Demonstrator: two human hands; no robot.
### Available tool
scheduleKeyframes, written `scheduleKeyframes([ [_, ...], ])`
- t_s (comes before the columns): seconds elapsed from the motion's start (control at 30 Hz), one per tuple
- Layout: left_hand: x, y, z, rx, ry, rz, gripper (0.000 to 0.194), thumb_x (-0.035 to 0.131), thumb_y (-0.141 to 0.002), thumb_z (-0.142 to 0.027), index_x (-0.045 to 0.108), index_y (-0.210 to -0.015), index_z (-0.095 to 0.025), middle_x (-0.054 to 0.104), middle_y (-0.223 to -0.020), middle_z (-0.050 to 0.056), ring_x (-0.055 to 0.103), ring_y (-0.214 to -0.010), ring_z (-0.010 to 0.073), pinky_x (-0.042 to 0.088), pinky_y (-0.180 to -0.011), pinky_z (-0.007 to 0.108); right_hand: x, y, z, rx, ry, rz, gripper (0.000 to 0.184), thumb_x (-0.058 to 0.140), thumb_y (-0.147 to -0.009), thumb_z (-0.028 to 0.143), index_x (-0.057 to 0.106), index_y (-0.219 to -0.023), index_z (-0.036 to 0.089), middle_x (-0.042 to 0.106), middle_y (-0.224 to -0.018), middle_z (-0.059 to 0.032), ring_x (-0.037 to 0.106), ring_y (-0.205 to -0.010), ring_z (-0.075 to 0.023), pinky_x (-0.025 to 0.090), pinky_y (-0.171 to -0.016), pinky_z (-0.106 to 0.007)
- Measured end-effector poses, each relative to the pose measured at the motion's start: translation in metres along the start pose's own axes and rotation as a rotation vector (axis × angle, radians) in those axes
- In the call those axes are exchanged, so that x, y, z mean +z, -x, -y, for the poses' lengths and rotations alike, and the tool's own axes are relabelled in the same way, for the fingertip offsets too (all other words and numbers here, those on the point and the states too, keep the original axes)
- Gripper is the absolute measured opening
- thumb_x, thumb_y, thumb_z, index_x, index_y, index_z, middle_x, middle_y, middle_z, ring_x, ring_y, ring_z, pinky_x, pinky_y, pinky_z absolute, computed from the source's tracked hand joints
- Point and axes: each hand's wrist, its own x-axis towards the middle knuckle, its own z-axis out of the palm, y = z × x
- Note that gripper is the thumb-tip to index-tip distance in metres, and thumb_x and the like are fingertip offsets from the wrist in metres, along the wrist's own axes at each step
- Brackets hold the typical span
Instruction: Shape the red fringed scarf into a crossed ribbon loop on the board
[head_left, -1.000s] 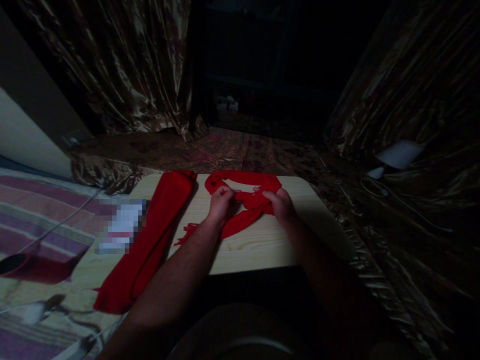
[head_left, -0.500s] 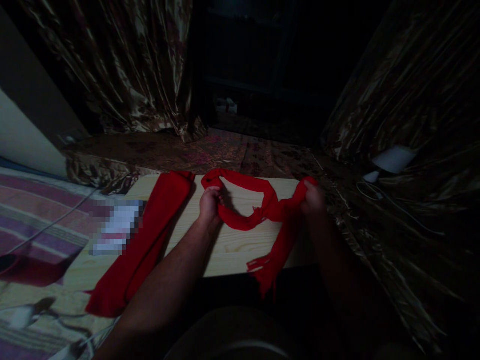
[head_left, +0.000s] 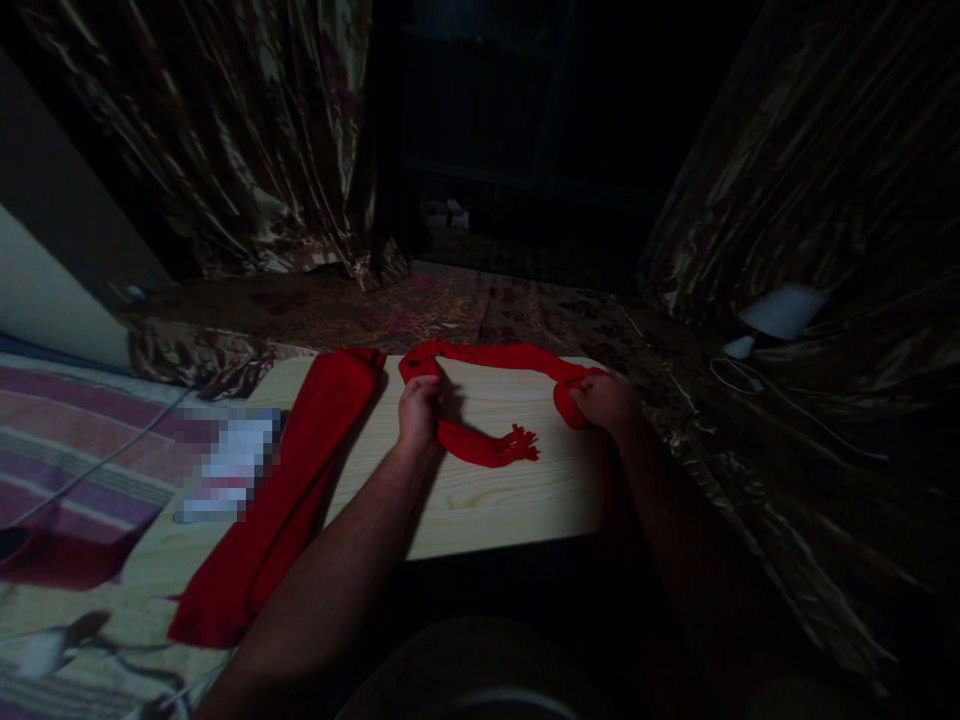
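Observation:
A red fringed scarf (head_left: 499, 357) stretches between my two hands above a pale wooden table (head_left: 480, 500). My left hand (head_left: 418, 408) is closed around a looped part of it, and a short fringed end trails to the right from under that fist. On the other side my right hand (head_left: 609, 402) grips the scarf near the table's right edge. Some red cloth hangs dimly below my right forearm. Left of my left arm lies another red cloth (head_left: 300, 480), folded long and narrow, slanting across the table and over its front edge.
A blurred-out white item (head_left: 229, 470) lies on the table's left side. Beyond it are a striped bedspread (head_left: 67, 440), a red object (head_left: 67, 555) and white cables with a plug (head_left: 45, 650). A white lamp (head_left: 784, 312) stands at right; patterned curtains (head_left: 285, 130) hang behind.
My right hand has shifted slightly left and down, gripping the scarf anew. The crossed loop is undone: one fringed end now lies free, and the other has swung out toward the right.

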Motion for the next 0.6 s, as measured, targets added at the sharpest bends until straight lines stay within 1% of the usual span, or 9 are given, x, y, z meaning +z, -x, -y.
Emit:
scheduleKeyframes([
  [0.1,-0.001,-0.001,0.002,0.012,0.011,0.006,0.028,0.059,-0.056,-0.024,0.059,-0.085,-0.021,0.050,-0.053,-0.006,0.043,-0.044,0.0096,0.030,-0.041,0.019,0.002,0.010,0.019,0.002,0.054,-0.240,0.034,0.050,-0.090,0.033,0.068,-0.109,0.012,0.068,-0.112,-0.0190,0.061,-0.108,-0.0304,0.045,-0.094,-0.040],
  [0.13,-0.001,-0.002,0.003,0.018,0.014,0.011,0.028,0.060,-0.056,-0.024,0.059,-0.084,-0.020,0.050,-0.053,-0.006,0.043,-0.044,0.0095,0.031,-0.041,0.019,0.004,0.011,0.024,-0.037,0.024,-0.270,0.036,0.048,-0.091,0.032,0.067,-0.114,0.011,0.066,-0.118,-0.0191,0.060,-0.112,-0.0301,0.044,-0.098,-0.039],
  [0.2,-0.002,-0.002,0.004,0.034,0.013,0.014,0.028,0.060,-0.057,-0.025,0.060,-0.084,-0.020,0.051,-0.054,-0.005,0.044,-0.044,0.0092,0.031,-0.041,0.018,0.009,0.010,0.030,-0.153,-0.059,-0.218,0.041,0.050,-0.092,0.031,0.064,-0.125,0.013,0.062,-0.132,-0.0163,0.058,-0.119,-0.0276,0.044,-0.102,-0.036],
  [0.3,-0.002,-0.002,0.005,0.038,0.003,0.011,0.028,0.060,-0.058,-0.026,0.060,-0.085,-0.020,0.051,-0.055,-0.005,0.044,-0.044,0.0093,0.030,-0.040,0.018,0.020,0.006,0.031,-0.267,-0.101,0.001,0.055,0.058,-0.089,0.035,0.055,-0.141,0.018,0.052,-0.148,-0.0117,0.054,-0.128,-0.0250,0.043,-0.105,-0.033],
  [0.33,-0.002,-0.002,0.005,0.040,0.002,0.010,0.028,0.061,-0.058,-0.026,0.060,-0.085,-0.020,0.051,-0.055,-0.005,0.044,-0.043,0.0095,0.030,-0.040,0.018,0.023,0.004,0.029,-0.270,-0.085,0.081,0.057,0.059,-0.088,0.036,0.054,-0.142,0.017,0.052,-0.149,-0.0119,0.054,-0.129,-0.0251,0.042,-0.106,-0.033],
  [0.4,-0.001,-0.001,0.004,0.043,-0.002,0.008,0.027,0.060,-0.058,-0.025,0.060,-0.084,-0.020,0.050,-0.054,-0.005,0.044,-0.043,0.0098,0.029,-0.039,0.018,0.030,0.001,0.023,-0.203,-0.032,0.198,0.056,0.059,-0.090,0.037,0.056,-0.141,0.013,0.057,-0.143,-0.0156,0.056,-0.127,-0.0272,0.042,-0.106,-0.036],
  [0.47,0.000,-0.001,0.004,0.051,-0.018,0.002,0.025,0.060,-0.058,-0.025,0.061,-0.083,-0.019,0.050,-0.052,-0.005,0.043,-0.043,0.0099,0.029,-0.039,0.018,0.035,-0.001,0.017,-0.085,0.007,0.216,0.055,0.057,-0.091,0.037,0.058,-0.138,0.010,0.060,-0.138,-0.0199,0.057,-0.125,-0.0303,0.043,-0.105,-0.039],
  [0.53,0.000,-0.001,0.003,0.058,-0.038,-0.004,0.025,0.060,-0.059,-0.025,0.061,-0.082,-0.019,0.049,-0.052,-0.005,0.042,-0.042,0.0100,0.029,-0.039,0.018,0.040,-0.002,0.012,0.019,0.011,0.156,0.053,0.056,-0.091,0.037,0.059,-0.137,0.011,0.061,-0.136,-0.0212,0.059,-0.122,-0.0322,0.045,-0.101,-0.042],
  [0.6,0.000,0.000,0.003,0.046,-0.058,0.022,0.025,0.060,-0.059,-0.025,0.061,-0.083,-0.019,0.050,-0.052,-0.005,0.042,-0.042,0.0098,0.028,-0.038,0.018,0.047,-0.003,0.012,0.056,-0.027,0.061,0.048,0.055,-0.091,0.034,0.061,-0.135,0.015,0.062,-0.133,-0.0194,0.062,-0.118,-0.0316,0.047,-0.098,-0.041],
])
